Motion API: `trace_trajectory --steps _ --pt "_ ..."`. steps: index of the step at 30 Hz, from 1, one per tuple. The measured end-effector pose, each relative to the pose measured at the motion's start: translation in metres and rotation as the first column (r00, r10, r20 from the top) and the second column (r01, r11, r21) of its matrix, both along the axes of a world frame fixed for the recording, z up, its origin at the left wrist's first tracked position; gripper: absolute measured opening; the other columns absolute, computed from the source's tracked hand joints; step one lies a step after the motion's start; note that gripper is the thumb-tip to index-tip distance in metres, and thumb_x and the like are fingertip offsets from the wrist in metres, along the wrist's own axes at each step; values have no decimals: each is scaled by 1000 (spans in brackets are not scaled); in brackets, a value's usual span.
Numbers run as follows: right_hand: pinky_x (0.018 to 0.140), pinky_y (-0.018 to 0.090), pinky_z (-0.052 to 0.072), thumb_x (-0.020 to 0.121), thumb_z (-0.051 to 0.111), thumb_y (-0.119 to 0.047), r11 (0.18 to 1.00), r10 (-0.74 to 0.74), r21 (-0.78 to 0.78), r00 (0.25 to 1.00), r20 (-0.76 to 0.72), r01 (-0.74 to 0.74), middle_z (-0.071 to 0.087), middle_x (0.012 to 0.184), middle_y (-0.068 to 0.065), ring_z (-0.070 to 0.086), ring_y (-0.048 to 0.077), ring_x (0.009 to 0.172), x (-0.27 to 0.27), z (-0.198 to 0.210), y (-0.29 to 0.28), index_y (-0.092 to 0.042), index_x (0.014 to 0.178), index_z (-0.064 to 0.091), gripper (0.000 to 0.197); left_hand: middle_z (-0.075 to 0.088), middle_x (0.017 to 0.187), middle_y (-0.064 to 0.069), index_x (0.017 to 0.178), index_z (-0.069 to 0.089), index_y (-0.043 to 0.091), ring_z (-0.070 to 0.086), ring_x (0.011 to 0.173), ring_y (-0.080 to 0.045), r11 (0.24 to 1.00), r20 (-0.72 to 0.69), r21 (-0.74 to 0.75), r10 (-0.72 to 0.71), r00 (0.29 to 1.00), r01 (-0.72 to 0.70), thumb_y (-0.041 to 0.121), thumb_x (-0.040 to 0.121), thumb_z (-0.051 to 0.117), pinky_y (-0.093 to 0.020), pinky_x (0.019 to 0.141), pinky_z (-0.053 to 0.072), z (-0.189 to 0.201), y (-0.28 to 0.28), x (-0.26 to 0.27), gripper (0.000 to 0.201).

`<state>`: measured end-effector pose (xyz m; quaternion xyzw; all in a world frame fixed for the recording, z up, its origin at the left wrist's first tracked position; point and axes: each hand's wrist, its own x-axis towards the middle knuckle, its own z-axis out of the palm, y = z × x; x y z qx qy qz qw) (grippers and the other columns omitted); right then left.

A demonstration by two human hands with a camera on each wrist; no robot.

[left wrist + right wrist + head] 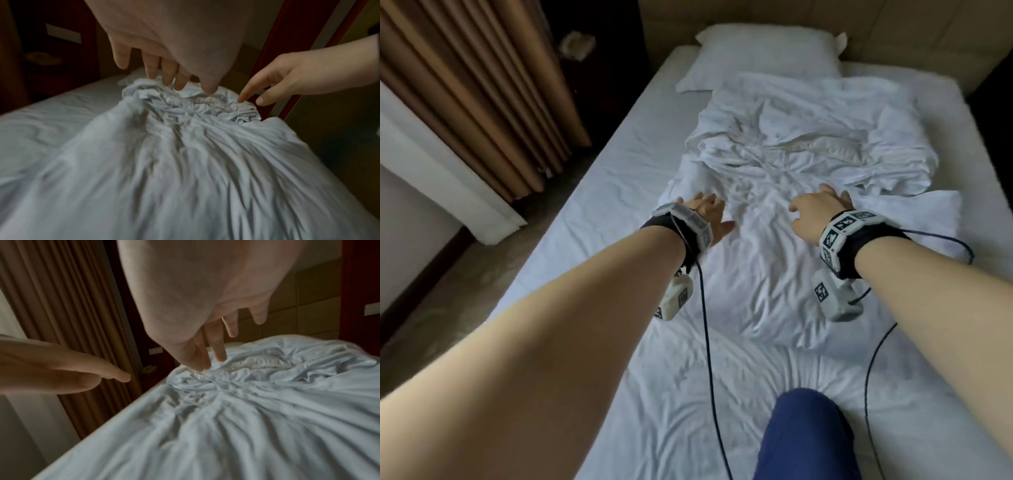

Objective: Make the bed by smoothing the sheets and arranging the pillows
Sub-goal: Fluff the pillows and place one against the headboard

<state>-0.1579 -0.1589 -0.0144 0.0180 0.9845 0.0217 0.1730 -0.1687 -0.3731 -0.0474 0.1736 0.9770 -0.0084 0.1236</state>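
Sheet (774, 192), white, crumpled, bunched mid-bed

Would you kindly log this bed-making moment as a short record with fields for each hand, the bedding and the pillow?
left hand: open, fingers spread over the crumpled top sheet
right hand: open, reaching at the same sheet
top sheet: bunched and wrinkled mid-bed, not yet smoothed
pillow: single, white, at the headboard end, set towards the curtain side
contact: cannot tell whether the fingertips touch the cloth
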Motion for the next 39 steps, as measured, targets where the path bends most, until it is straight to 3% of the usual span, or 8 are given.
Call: trace_trajectory --steps 5,9,16,24,29,33,37,39 --pt "117 53 11 93 47 -19 997 -40 -64 997 -66 36 55 134 11 14 28 145 68 76 -40 -20 127 58 36 48 139 -5 139 42 12 39 133 -29 999 -40 -46 -27 999 25 53 99 36 -50 105 34 89 -27 51 58" --pt "116 54 13 95 44 -17 992 -83 -88 996 41 87 56 128 12 16 31 144 130 117 -49 -18 124 58 33 49 138 -5 136 45 12 41 130 -28 996 -14 -65 -67 998 66 53 99 36 -49 103 36 133 -21 85 55" --pt "112 55 20 96 39 -20 979 -193 -47 980 53 196 61 116 9 31 32 131 202 151 -10 -18 108 62 26 39 150 -5 140 42 13 35 138 -28 985 -15 -44 -169 986 168 54 99 35 -52 107 34 173 22 141 59" --pt "110 52 24 99 32 -32 989 -133 -79 985 -109 125 58 125 5 39 30 127 252 184 74 -19 110 59 32 44 143 -10 138 44 10 39 133 -30 991 -99 -81 -112 989 104 52 99 36 -49 103 39 210 87 194 58" --pt "93 40 38 98 35 -33 999 5 -29 972 -234 -12 61 121 10 53 33 114 270 211 141 -15 100 63 33 47 139 -15 138 43 5 46 127 -35 1000 -149 1 -13 989 13 49 100 38 -47 103 40 236 144 228 59" --pt "75 35 45 93 44 -23 994 75 -60 972 -225 -90 57 83 10 54 34 85 301 241 187 -13 72 50 25 52 134 -18 134 47 4 50 121 -37 997 -180 -8 72 981 -74 51 98 40 -48 101 41 254 183 267 60" --pt "83 37 51 93 47 -23 983 29 -166 951 -308 -84 64 102 12 61 35 97 336 279 234 -10 99 67 25 50 137 -19 141 39 4 48 124 -37 991 -175 36 135 975 -130 55 99 34 -46 102 40 293 230 302 67" --pt "82 35 47 95 44 -29 972 -13 -223 921 -389 -80 63 107 13 60 34 103 353 299 255 -15 102 64 25 50 137 -20 143 37 4 47 125 -37 989 -205 56 144 968 -135 56 99 33 -46 102 40 319 251 317 68"
